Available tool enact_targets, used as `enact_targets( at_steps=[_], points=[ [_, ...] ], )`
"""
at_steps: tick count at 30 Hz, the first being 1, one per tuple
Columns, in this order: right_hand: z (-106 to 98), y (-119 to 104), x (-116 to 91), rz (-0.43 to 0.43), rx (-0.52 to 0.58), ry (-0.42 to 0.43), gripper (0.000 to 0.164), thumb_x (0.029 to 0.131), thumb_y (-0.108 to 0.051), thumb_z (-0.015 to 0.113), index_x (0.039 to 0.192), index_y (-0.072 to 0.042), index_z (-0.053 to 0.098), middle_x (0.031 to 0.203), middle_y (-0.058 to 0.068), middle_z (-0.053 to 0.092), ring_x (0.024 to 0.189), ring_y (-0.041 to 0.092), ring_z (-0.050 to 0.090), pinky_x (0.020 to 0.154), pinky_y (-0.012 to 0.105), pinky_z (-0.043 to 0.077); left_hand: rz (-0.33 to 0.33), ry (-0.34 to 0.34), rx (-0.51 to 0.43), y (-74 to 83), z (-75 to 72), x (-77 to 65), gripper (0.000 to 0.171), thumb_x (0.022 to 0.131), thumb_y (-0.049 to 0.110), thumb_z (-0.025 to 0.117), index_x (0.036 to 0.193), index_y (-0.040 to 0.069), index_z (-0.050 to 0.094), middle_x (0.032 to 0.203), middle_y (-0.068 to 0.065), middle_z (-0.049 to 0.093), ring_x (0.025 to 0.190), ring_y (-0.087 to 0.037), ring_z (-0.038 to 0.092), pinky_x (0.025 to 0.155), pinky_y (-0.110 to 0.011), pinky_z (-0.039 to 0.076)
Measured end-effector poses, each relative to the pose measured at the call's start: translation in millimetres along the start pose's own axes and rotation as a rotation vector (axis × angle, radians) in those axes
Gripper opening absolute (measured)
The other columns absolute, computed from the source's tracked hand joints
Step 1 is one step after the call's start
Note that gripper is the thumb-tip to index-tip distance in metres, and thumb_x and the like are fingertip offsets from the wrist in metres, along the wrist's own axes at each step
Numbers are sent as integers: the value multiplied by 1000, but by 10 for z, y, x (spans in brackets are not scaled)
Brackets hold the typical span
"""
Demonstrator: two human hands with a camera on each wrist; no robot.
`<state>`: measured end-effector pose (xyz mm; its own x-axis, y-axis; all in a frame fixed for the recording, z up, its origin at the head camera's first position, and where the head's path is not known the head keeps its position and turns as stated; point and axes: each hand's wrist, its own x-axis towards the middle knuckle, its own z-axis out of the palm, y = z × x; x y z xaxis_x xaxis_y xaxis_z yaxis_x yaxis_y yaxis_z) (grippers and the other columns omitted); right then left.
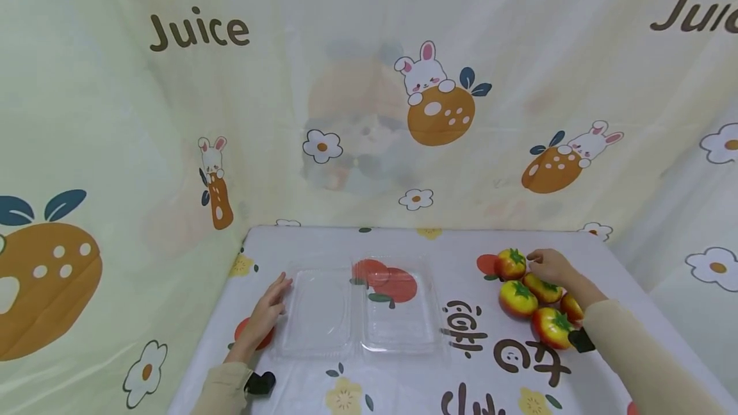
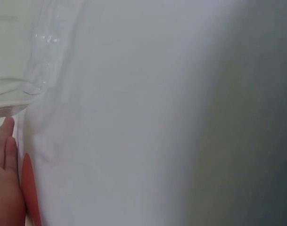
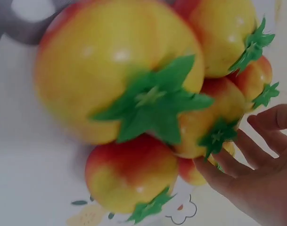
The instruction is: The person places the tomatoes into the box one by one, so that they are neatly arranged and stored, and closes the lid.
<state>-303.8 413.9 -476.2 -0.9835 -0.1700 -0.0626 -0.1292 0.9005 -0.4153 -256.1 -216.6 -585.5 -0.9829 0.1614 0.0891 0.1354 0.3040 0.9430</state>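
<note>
A clear plastic clamshell box (image 1: pixel 318 312) lies unfolded on the table, its two halves side by side. At its left edge is my left hand (image 1: pixel 270 309), fingers extended; in the left wrist view the fingertips are close under the box's corner (image 2: pixel 39 42), and whether they touch is unclear. Several yellow-and-red tomatoes with green star-shaped tops cluster at the right, among them a front one (image 1: pixel 552 327) and a far one (image 1: pixel 510 264). My right hand (image 1: pixel 550 266) is over the cluster's far side, its fingers (image 3: pixel 249 153) loosely bent beside a tomato (image 3: pixel 214 106), gripping nothing visible.
A white tablecloth (image 1: pixel 398 380) with printed fruit, flowers and lettering covers the table. Printed curtains (image 1: pixel 352 95) hang behind the table and along both sides. A black strap piece (image 1: pixel 581 340) on the right wrist is close to the front tomato.
</note>
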Motion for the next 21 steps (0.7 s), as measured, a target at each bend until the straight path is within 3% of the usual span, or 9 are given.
enact_targets(
  at_steps=[3,11,19,21],
  points=[
    [5,89,-21,-2,11,-34,36,87,-7,53,109,21,57,105,38,58,97,49,56,88,61,45,-2,5,9,-6,-2,9,62,85,-12,40,147,-6,40,163,-18,16,147,-39,20,114,-57,17],
    [-54,145,-155,215,109,-157,62,92,-20,57,135,20,37,133,46,28,113,57,37,100,69,32,-9,-2,5,-6,-8,8,62,85,-12,39,147,-6,39,163,-18,15,146,-40,21,114,-57,18],
    [-45,199,-179,275,157,-178,69,94,-27,58,138,20,33,134,47,26,114,56,37,100,68,34,-6,3,-26,-8,1,12,62,86,-12,39,147,-5,39,163,-17,16,146,-39,22,113,-57,21],
    [-38,212,-172,268,165,-169,69,94,-27,60,138,19,33,133,46,28,109,54,42,97,64,40,-1,4,-25,-8,3,11,61,85,-12,39,147,-6,39,163,-18,16,146,-40,22,113,-58,21]
  ],
)
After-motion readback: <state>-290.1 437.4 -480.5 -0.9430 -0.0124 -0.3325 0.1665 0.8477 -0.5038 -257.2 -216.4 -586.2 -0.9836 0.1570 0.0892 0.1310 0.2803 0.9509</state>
